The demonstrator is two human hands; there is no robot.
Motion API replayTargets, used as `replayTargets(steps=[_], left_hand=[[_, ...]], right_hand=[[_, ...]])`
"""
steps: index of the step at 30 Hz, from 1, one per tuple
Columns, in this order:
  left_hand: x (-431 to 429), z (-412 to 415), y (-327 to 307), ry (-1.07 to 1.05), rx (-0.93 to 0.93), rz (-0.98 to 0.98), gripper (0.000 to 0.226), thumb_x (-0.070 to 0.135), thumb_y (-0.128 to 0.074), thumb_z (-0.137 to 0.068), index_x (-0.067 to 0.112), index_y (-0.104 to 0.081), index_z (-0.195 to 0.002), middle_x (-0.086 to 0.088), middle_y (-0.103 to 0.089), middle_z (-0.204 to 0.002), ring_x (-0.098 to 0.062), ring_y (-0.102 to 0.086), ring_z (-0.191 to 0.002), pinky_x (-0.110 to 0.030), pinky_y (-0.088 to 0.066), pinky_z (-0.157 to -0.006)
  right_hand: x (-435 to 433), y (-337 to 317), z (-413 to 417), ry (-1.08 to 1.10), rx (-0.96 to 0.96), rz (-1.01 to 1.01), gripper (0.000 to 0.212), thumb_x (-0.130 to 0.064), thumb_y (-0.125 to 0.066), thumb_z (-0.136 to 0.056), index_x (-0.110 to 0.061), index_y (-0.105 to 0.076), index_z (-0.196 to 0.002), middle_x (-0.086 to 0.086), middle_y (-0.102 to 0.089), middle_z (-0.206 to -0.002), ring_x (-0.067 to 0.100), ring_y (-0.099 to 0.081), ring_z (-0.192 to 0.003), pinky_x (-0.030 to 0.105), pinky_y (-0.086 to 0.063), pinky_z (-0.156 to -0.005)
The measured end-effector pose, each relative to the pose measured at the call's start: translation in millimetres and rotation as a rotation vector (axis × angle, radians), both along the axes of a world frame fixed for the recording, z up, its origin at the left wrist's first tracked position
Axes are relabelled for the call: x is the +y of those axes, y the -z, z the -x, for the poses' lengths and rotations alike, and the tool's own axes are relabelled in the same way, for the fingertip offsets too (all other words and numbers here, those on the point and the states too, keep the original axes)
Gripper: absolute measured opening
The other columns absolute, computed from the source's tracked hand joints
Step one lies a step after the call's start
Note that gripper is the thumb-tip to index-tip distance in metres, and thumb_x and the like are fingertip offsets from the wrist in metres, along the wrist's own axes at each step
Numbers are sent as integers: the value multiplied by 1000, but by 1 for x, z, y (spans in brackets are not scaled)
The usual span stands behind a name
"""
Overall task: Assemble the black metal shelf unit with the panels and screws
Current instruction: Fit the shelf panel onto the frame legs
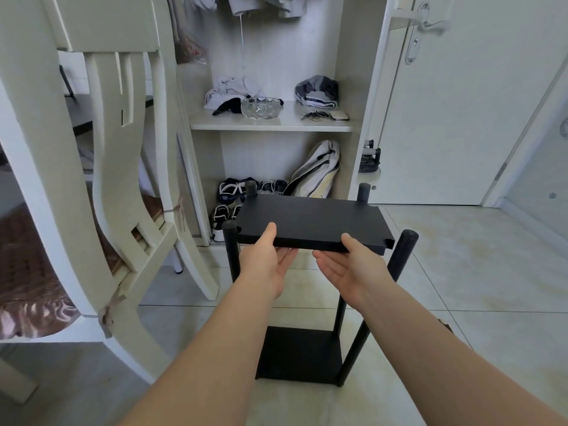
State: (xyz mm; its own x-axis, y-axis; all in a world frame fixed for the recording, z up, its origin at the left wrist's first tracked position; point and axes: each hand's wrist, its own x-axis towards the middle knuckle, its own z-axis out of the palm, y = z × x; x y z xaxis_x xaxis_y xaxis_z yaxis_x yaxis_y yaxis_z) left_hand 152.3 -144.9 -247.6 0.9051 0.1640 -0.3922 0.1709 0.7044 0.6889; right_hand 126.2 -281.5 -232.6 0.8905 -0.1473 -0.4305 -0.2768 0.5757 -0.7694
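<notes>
Left hand, right hand hold panel, seemingly tilted.

Only the arms of the person are seen. The left forearm and the right forearm are bare, slender and smooth. The left grip and the right grip are bare hands, the wrists uncovered.

Matt black metal panel, glossy floor tiles, clear glass bowl

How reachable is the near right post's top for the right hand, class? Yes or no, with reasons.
Probably yes: the right hand holds the black panel at its front edge, the near right post stands close beside it, nothing between. It must release the panel first.
</notes>
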Motion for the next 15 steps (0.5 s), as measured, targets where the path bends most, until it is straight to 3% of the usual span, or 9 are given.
replayTargets(steps=[6, 11, 15], left_hand=[[-3, 0, 8, 12, 16, -11, 22, 12, -69, -93, 10, -62, -113, -15, -74, -107, -26, -75, -89, -33, -62, -70], [-6, 1, 17, 2, 83, -19, 17, 10, -69, -93, 10, -60, -107, -16, -73, -105, -27, -75, -88, -36, -61, -74], [-9, 3, 22, -5, 103, 1, 22, 9, -68, -93, 6, -58, -113, -17, -72, -106, -28, -74, -89, -35, -62, -73]], right_hand=[[-8, 7, -3, -77, 39, -7, 26, -21, -54, -106, -3, -57, -124, 21, -76, -93, 29, -77, -82, 35, -62, -65], [-13, 13, -4, -121, 94, -17, 29, -20, -52, -106, -1, -55, -128, 25, -73, -102, 31, -75, -89, 37, -61, -71], [-16, 15, -5, -146, 111, -6, 33, -21, -50, -107, 0, -51, -133, 26, -70, -107, 32, -73, -90, 38, -59, -71]])
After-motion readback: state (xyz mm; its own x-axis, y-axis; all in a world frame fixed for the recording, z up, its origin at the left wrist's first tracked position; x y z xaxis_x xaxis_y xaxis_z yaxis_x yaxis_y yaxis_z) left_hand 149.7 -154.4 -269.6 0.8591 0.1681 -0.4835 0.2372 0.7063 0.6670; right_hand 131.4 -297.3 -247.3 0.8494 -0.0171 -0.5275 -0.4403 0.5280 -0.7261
